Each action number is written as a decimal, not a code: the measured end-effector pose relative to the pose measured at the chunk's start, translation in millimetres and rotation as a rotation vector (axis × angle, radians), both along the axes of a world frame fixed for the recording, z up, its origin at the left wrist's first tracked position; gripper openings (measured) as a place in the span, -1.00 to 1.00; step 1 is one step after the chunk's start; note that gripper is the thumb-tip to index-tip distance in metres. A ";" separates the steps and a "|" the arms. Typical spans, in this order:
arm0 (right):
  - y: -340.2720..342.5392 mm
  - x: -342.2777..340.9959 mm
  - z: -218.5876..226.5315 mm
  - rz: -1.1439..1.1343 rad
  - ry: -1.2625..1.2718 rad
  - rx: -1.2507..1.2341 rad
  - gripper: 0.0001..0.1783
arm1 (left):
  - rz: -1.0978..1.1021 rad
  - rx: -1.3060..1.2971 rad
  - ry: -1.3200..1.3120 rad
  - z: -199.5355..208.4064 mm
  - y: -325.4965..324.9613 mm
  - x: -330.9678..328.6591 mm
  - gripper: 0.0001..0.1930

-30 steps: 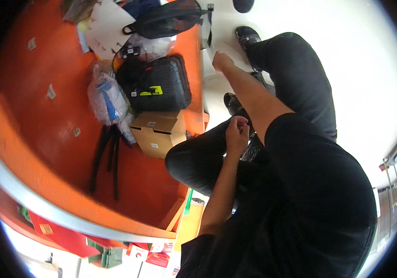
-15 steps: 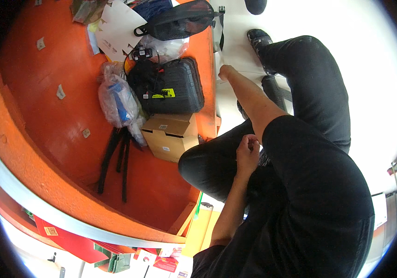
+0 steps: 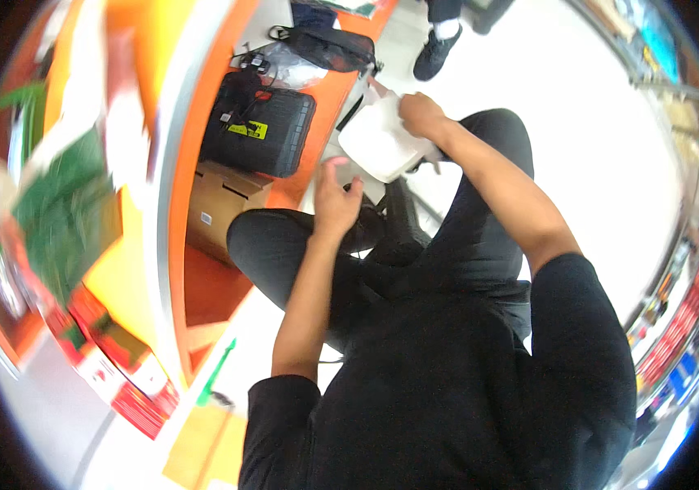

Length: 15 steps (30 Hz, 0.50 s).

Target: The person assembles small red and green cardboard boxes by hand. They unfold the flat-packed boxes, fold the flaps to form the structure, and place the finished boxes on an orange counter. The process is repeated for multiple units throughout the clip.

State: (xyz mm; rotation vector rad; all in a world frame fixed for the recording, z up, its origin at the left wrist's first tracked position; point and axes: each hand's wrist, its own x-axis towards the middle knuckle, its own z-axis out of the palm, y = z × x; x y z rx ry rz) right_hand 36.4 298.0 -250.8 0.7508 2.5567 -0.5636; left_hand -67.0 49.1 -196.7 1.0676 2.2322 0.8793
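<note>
My right hand (image 3: 423, 116) grips the edge of a white box-shaped object (image 3: 384, 137) with rounded corners, held above the floor in front of my knees. Its exact kind is blurred. My left hand (image 3: 336, 202) is just short of the white object's near left side, with thumb and fingers apart and nothing in it. To the left of both hands, a black hard case (image 3: 261, 135) with a yellow label lies on the orange shelf (image 3: 329, 106). Beside the case is a brown cardboard box (image 3: 220, 204).
A black mesh pouch (image 3: 325, 47) and clear plastic wrap (image 3: 292, 69) lie farther along the shelf. Another person's black shoe (image 3: 434, 55) is on the floor ahead. Blurred red packages (image 3: 133, 384) and a green item (image 3: 68, 216) stand at left. Crowded shelves (image 3: 676, 318) line the right side.
My right hand has brought the white object into view. My left hand has moved from my lap towards it, fingers spreading. The view has turned, and the shelf now appears farther left.
</note>
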 end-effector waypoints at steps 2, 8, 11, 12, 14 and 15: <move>0.6 44.7 62.1 -0.034 0.278 -0.065 -0.59 | 0.061 0.041 0.075 42.8 -11.3 -13.8 -0.26; -63.6 95.8 211.9 -0.124 0.632 -0.185 -0.70 | -0.055 0.024 -0.186 102.3 -68.9 -29.1 0.08; -92.8 93.0 234.6 -0.152 0.834 -0.028 -0.74 | 0.043 0.203 -0.332 131.8 -86.0 -9.3 -0.14; -110.4 83.3 235.4 -0.156 0.949 0.220 -0.77 | 0.113 0.337 -0.289 136.6 -92.0 1.4 -0.26; -146.3 72.1 232.7 -0.196 1.143 0.312 -0.88 | 0.216 0.373 -0.137 142.7 -104.8 12.0 -0.25; -168.2 66.0 240.0 -0.065 1.198 0.243 -0.92 | 0.262 0.385 -0.059 144.4 -108.1 14.0 -0.25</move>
